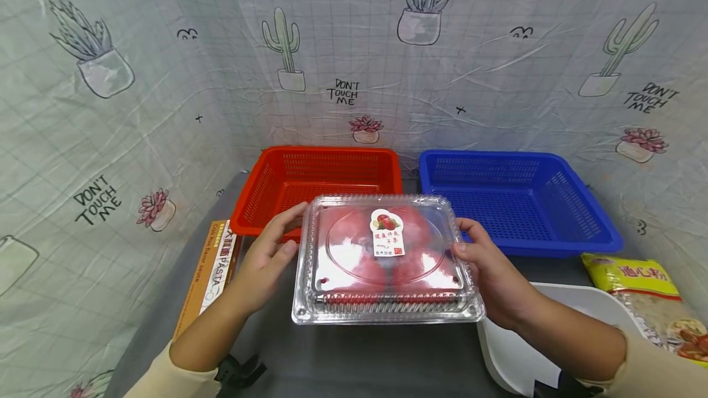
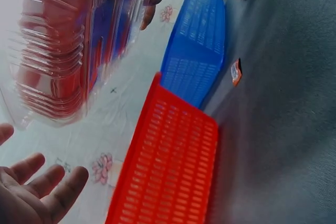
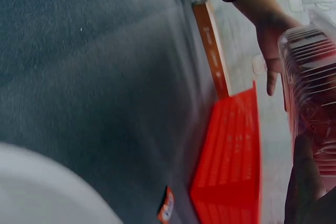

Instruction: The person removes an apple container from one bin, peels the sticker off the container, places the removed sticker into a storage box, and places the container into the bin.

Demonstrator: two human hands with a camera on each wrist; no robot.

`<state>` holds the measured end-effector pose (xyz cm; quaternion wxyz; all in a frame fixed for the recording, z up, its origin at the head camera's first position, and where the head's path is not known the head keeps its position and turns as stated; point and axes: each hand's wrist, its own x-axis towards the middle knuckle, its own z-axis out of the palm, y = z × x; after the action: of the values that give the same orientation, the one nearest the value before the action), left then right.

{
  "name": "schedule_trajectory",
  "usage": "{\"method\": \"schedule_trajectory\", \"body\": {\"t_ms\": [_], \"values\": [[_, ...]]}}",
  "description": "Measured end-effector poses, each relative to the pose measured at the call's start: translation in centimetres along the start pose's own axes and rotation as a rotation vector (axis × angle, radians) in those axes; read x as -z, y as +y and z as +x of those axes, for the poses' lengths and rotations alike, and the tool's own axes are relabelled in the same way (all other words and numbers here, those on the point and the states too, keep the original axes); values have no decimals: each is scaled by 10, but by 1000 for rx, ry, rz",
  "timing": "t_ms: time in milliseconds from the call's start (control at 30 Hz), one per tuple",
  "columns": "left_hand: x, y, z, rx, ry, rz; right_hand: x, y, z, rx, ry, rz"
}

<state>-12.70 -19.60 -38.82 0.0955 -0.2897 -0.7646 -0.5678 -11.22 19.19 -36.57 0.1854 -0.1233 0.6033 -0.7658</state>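
Observation:
A clear plastic clamshell box of apples [image 1: 354, 266], with a white apple label on its lid, is held up above the dark table. My right hand [image 1: 498, 281] grips its right side, thumb near the top edge. At the box's left side is my left hand [image 1: 265, 269], fingers extended. In the left wrist view the left hand [image 2: 39, 195] shows spread fingers, apart from the box [image 2: 58, 51]. The right wrist view has the right hand [image 3: 304, 187] against the box's ribbed side [image 3: 315, 72]; its other fingers are partly hidden.
Behind the box stand a red basket [image 1: 251, 201] and a blue basket [image 1: 586, 244]. An orange pasta box [image 1: 201, 269] lies at left. A white tray [image 1: 492, 355] and a yellow food bag [image 1: 641, 281] are at right. A small orange packet [image 2: 236, 72] lies on the table.

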Motion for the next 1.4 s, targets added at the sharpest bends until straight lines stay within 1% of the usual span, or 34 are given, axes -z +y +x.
{"method": "schedule_trajectory", "body": {"t_ms": [133,267,367,533,667,800,967,1200,1300,1400], "values": [[5,-4,-14,39,26,-72,-14,9,6,-16,-9,33],[9,-7,-27,92,21,-167,-25,19,10,-36,-6,60],[10,-9,-35,133,18,-237,-31,26,11,-49,13,72],[12,-15,-49,178,21,-332,-42,38,12,-67,47,73],[16,-16,-57,209,29,-358,-51,46,13,-83,73,72],[19,-15,-61,225,31,-377,-58,50,13,-90,68,76],[24,-15,-69,251,35,-391,-66,60,12,-101,43,106],[28,-21,-82,279,32,-386,-74,78,9,-91,12,131],[29,-25,-88,292,30,-388,-75,85,7,-106,-7,137],[32,-29,-94,305,12,-402,-76,92,4,-126,-26,145]]}}
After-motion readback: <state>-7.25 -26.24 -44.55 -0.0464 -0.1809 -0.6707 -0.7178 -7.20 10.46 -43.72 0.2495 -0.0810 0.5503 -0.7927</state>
